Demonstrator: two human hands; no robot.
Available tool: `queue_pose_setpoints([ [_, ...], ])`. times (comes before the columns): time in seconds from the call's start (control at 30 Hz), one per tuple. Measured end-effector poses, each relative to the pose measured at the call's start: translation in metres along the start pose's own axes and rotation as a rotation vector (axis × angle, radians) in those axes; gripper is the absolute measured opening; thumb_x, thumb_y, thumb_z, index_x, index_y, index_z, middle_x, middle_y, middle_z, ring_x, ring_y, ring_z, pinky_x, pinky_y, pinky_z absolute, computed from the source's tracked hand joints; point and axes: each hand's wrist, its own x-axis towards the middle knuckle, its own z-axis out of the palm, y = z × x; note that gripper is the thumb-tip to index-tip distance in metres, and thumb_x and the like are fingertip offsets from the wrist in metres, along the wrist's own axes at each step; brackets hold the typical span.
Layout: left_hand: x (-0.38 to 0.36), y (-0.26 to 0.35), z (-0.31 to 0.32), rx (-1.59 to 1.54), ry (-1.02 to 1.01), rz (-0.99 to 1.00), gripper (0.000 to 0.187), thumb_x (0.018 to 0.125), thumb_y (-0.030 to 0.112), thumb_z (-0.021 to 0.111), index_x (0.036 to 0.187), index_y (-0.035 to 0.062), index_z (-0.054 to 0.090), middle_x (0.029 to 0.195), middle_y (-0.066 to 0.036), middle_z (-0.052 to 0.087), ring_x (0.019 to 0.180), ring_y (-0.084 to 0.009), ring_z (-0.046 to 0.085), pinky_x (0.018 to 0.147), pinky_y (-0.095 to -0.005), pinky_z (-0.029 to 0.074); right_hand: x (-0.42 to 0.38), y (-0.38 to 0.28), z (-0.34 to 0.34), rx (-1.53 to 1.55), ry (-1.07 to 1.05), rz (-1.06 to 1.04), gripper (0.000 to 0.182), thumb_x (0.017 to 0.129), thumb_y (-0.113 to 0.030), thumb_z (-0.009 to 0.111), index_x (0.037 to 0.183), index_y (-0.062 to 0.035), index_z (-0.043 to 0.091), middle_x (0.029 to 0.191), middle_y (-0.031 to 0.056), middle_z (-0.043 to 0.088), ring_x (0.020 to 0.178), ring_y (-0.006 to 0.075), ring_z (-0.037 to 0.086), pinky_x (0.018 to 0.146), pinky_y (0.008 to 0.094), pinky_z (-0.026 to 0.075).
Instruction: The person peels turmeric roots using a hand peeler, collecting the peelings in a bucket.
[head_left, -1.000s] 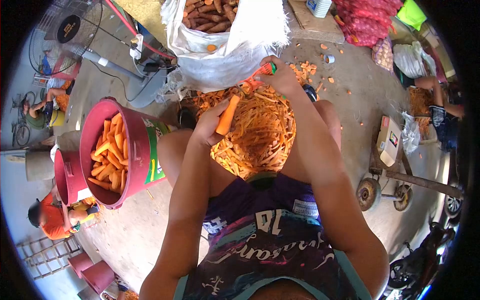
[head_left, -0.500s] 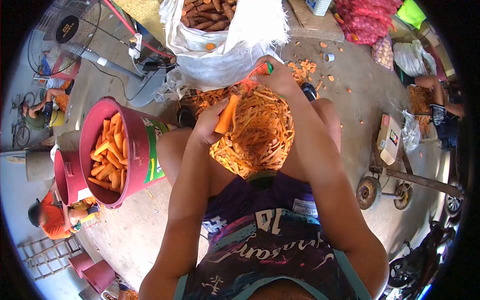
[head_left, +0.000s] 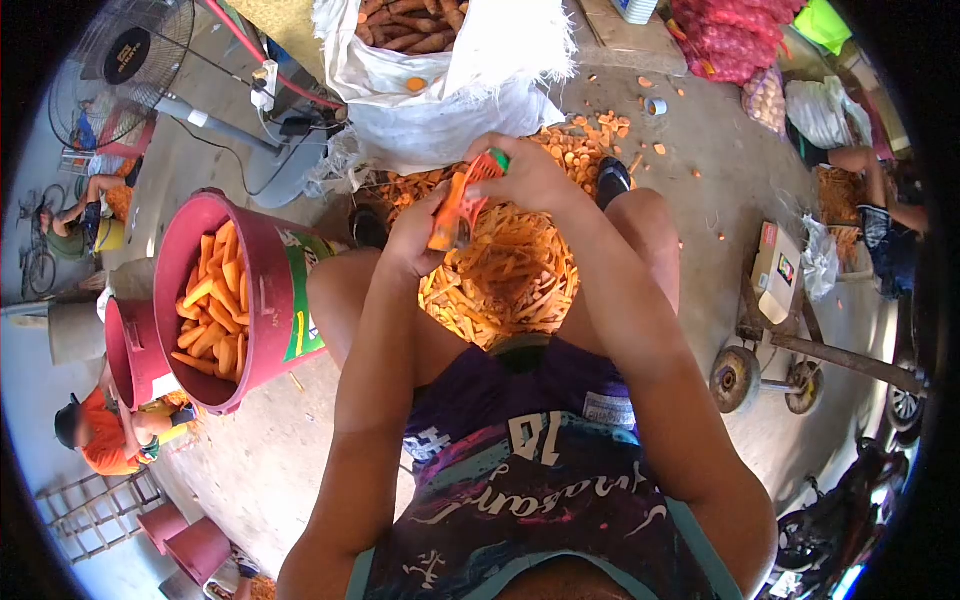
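The left hand [head_left: 412,232] grips a carrot [head_left: 445,222], the right hand [head_left: 525,172] a peeler [head_left: 485,174] against it, fingers closed around both.

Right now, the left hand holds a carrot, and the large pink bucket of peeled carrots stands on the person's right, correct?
Not the side: the head view shows the large pink bucket of peeled carrots on the person's left. The left hand does hold a carrot.
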Motion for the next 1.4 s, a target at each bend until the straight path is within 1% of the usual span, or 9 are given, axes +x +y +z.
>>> queue_pose_setpoints([
  [0.07,-0.002,0.0,0.001,-0.041,-0.207,-0.052,0.038,0.114,0.029,0.044,0.141,0.0058,0.057,0.112,-0.006,0.069,0.091,-0.0156,0.069,0.074,-0.0323,0.058,0.008,0.016,-0.013,-0.01,0.169,0.153,0.056,0.077,-0.032,0.095,0.123,-0.0153,0.067,0.106,0.0108,0.075,0.099,0.0255,0.071,0.09,0.0397,0.056],
  [0.13,-0.014,0.0,0.035,0.185,0.278,0.037,0.035,0.113,0.029,0.048,0.136,0.0045,0.059,0.106,-0.005,0.069,0.084,-0.0155,0.069,0.069,-0.0319,0.058,0.013,0.022,-0.031,-0.053,0.248,0.203,0.057,0.077,-0.033,0.094,0.124,-0.0159,0.066,0.105,0.0107,0.074,0.099,0.0251,0.071,0.089,0.04,0.056],
  [0.17,-0.016,0.001,0.029,0.186,0.28,0.036,0.035,0.113,0.029,0.048,0.136,0.0045,0.059,0.106,-0.005,0.069,0.084,-0.0155,0.069,0.069,-0.0319,0.058,0.014,0.023,-0.036,-0.096,0.33,0.256,0.058,0.078,-0.033,0.094,0.124,-0.0165,0.065,0.105,0.0106,0.074,0.098,0.0247,0.071,0.088,0.0402,0.056],
  [0.47,-0.009,0.001,0.036,0.009,0.35,0.096,0.033,0.113,0.031,0.05,0.133,0.006,0.061,0.103,-0.004,0.069,0.08,-0.0148,0.066,0.067,-0.0275,0.055,-0.014,-0.019,0.013,0.0,-0.013,-0.017,0.048,0.08,-0.024,0.092,0.12,-0.0137,0.067,0.112,0.0064,0.073,0.107,0.0198,0.067,0.097,0.0361,0.053],
  [0.73,-0.02,0.005,0.025,0.145,0.142,0.0,0.029,0.113,0.03,0.05,0.127,0.0081,0.063,0.103,-0.003,0.069,0.079,-0.0129,0.064,0.07,-0.0296,0.055,0.01,0.017,-0.032,-0.014,0.322,0.161,0.045,0.084,-0.026,0.091,0.119,-0.0149,0.066,0.107,0.0064,0.071,0.103,0.0167,0.065,0.094,0.0348,0.052],
  [1.1,-0.006,0.0,0.026,0.069,0.195,0.001,0.034,0.114,0.036,0.046,0.125,0.0088,0.063,0.1,-0.003,0.069,0.078,-0.0134,0.064,0.064,-0.0315,0.054,-0.004,0.003,0.001,0.005,0.057,-0.089,0.048,0.08,-0.02,0.092,0.12,-0.0131,0.066,0.108,0.0038,0.074,0.103,0.0188,0.069,0.096,0.0348,0.053],
  [1.17,-0.008,-0.003,0.02,0.177,0.26,0.004,0.035,0.114,0.036,0.048,0.123,0.0067,0.065,0.099,-0.004,0.068,0.077,-0.0137,0.065,0.065,-0.0293,0.054,0.001,0.01,-0.013,0.031,0.162,0.075,0.051,0.08,-0.025,0.092,0.122,-0.0141,0.065,0.101,0.0062,0.075,0.096,0.0178,0.07,0.087,0.0347,0.056],
  [1.27,-0.014,0.0,0.031,0.264,0.301,-0.034,0.036,0.112,0.039,0.051,0.121,0.0069,0.064,0.093,-0.005,0.067,0.071,-0.0157,0.064,0.062,-0.0301,0.054,0.002,0.003,-0.032,0.076,0.272,0.292,0.047,0.081,-0.024,0.092,0.118,-0.0116,0.066,0.11,0.0052,0.072,0.102,0.0162,0.064,0.094,0.0346,0.052],
  [1.4,-0.012,-0.001,0.016,0.157,0.241,0.015,0.036,0.113,0.038,0.05,0.124,0.0071,0.064,0.095,-0.005,0.068,0.075,-0.0159,0.066,0.066,-0.0304,0.055,-0.004,-0.009,-0.019,0.024,0.239,0.191,0.047,0.081,-0.024,0.092,0.118,-0.0126,0.066,0.115,0.0066,0.073,0.107,0.0192,0.066,0.097,0.0366,0.052],
])
